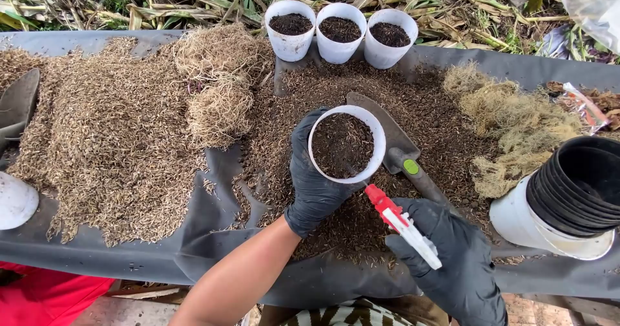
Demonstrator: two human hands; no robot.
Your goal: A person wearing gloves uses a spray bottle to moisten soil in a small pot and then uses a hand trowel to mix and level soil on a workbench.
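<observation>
The trowel point(395, 146) blade hides partly behind the white cup point(343, 145). Right of it, black pots point(578, 187) get cut off.

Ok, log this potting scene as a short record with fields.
Left hand: black glove, holds a white cup filled with dark soil mix
Right hand: black glove, holds a red and white tool, red tip at the cup's rim
Surface: dark sheet with heaps of husks and dark mix
Trowel: lies on the mix, behind the cup
Back row: three filled white cups
Right edge: stacked black pots
</observation>
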